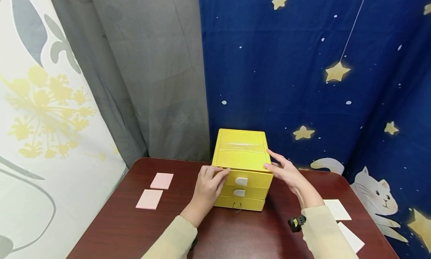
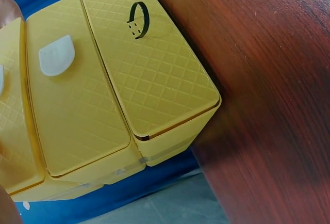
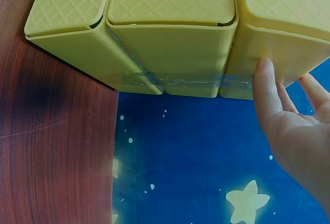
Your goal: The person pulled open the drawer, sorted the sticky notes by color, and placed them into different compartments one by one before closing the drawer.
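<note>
A yellow three-tier drawer box (image 1: 240,148) stands on the table, its front facing me. The top drawer (image 1: 256,178) juts slightly forward, a thin dark gap along its upper edge. At that drawer's upper left corner, my left hand (image 1: 208,184) grips the front edge with bent fingers; the left wrist view barely shows this hand. Against the box's right side and top right edge rests my right hand (image 1: 286,173), fingers fairly straight. In the right wrist view the right hand (image 3: 296,115) touches the side wall with a fingertip.
Two pink square pads (image 1: 161,180) lie on the table (image 1: 111,221) to the left. White cards (image 1: 338,209) lie at the right, partly behind my right sleeve. A white tab handle (image 1: 239,193) marks the middle drawer; a dark loop (image 2: 139,20) marks the bottom one. Curtains (image 1: 168,83) hang behind.
</note>
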The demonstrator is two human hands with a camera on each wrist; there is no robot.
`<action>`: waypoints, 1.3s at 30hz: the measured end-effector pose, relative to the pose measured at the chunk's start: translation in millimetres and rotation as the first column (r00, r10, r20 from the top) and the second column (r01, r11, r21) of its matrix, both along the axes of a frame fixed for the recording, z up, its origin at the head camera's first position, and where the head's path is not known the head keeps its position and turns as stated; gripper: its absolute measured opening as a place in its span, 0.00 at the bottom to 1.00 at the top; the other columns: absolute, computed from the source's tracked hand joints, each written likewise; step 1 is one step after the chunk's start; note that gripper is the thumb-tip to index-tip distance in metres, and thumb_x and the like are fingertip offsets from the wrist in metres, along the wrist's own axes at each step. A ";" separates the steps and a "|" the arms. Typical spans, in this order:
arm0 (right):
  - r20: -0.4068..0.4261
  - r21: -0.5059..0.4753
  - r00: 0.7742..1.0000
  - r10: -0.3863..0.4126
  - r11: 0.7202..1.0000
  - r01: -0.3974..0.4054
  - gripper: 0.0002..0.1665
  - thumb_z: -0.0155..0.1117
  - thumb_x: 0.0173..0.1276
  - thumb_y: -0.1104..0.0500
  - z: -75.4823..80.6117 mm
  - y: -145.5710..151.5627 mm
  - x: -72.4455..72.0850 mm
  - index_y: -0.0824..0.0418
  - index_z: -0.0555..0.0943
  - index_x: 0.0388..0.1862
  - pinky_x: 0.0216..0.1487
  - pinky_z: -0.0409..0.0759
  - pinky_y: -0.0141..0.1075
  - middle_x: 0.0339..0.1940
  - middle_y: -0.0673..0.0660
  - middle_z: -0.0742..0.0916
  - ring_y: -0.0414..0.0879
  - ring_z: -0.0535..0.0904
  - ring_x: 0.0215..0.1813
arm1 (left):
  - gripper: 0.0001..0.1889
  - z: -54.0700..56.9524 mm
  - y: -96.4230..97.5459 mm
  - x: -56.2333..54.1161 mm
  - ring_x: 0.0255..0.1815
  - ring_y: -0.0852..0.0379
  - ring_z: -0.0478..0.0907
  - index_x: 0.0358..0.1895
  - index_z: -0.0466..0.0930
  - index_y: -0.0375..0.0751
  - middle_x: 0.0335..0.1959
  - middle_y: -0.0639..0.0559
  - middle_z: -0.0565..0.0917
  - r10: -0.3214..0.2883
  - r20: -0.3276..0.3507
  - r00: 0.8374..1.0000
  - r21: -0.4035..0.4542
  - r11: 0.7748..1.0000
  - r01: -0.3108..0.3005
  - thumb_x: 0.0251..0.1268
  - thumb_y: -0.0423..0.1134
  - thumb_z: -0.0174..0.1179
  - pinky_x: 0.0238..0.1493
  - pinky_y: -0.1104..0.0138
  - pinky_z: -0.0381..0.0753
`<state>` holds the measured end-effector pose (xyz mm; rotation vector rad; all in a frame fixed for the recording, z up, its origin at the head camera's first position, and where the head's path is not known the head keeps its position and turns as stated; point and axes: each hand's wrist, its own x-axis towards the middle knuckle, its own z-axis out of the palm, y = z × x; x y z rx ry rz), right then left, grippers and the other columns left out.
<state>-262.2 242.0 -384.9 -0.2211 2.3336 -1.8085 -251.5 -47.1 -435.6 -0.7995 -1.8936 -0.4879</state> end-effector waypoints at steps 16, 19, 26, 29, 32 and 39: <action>-0.006 -0.017 1.000 0.004 1.000 -0.004 0.43 0.60 0.68 0.51 -0.1 -0.3 0.0 0.47 0.50 0.77 0.68 0.61 0.56 0.77 0.63 0.47 0.61 0.55 0.74 | 0.12 -0.1 1.2 -1.2 0.40 0.53 0.69 0.47 0.84 0.49 0.39 0.51 0.76 0.018 -0.004 1.000 -0.011 1.000 -0.018 0.61 0.39 0.63 0.44 0.63 0.71; -0.006 -0.015 1.000 0.001 1.000 -0.001 0.43 0.60 0.68 0.51 -0.2 0.4 -0.1 0.46 0.50 0.77 0.68 0.61 0.56 0.77 0.63 0.48 0.61 0.55 0.74 | 0.11 0.5 2.2 -1.7 0.40 0.53 0.69 0.47 0.84 0.49 0.39 0.51 0.76 0.025 -0.011 1.000 -0.015 1.000 -0.025 0.61 0.39 0.63 0.45 0.63 0.71; -0.003 -0.028 1.000 0.001 1.000 -0.001 0.44 0.60 0.68 0.52 -0.9 0.4 -0.4 0.46 0.51 0.77 0.68 0.61 0.56 0.77 0.63 0.48 0.61 0.55 0.74 | 0.13 0.8 3.6 -3.4 0.41 0.52 0.70 0.45 0.84 0.51 0.39 0.52 0.76 0.051 -0.028 0.998 -0.007 0.999 -0.051 0.55 0.39 0.67 0.46 0.60 0.70; -0.006 -0.031 1.000 0.000 1.000 0.000 0.43 0.60 0.68 0.52 -1.5 0.4 -0.8 0.47 0.51 0.77 0.68 0.61 0.56 0.77 0.63 0.48 0.60 0.55 0.74 | 0.13 1.3 3.2 -3.9 0.42 0.52 0.70 0.45 0.84 0.50 0.40 0.52 0.76 0.046 -0.009 0.999 -0.004 0.999 -0.046 0.55 0.39 0.67 0.46 0.60 0.71; -0.012 -0.027 1.000 0.003 1.000 -0.004 0.44 0.61 0.67 0.51 -2.1 0.4 -1.6 0.47 0.51 0.77 0.67 0.62 0.56 0.77 0.63 0.48 0.61 0.55 0.74 | 0.12 2.5 2.6 -4.2 0.42 0.52 0.69 0.45 0.83 0.50 0.39 0.51 0.75 0.049 0.014 0.999 -0.002 0.999 -0.049 0.55 0.39 0.67 0.46 0.60 0.71; -0.007 -0.030 1.000 -0.003 1.000 0.002 0.45 0.62 0.66 0.50 -3.9 0.7 -3.1 0.48 0.51 0.77 0.67 0.62 0.56 0.77 0.62 0.49 0.60 0.56 0.74 | 0.14 3.5 2.9 -5.0 0.43 0.51 0.69 0.44 0.81 0.49 0.38 0.50 0.74 0.056 0.028 0.998 0.012 0.998 -0.056 0.53 0.39 0.69 0.43 0.60 0.71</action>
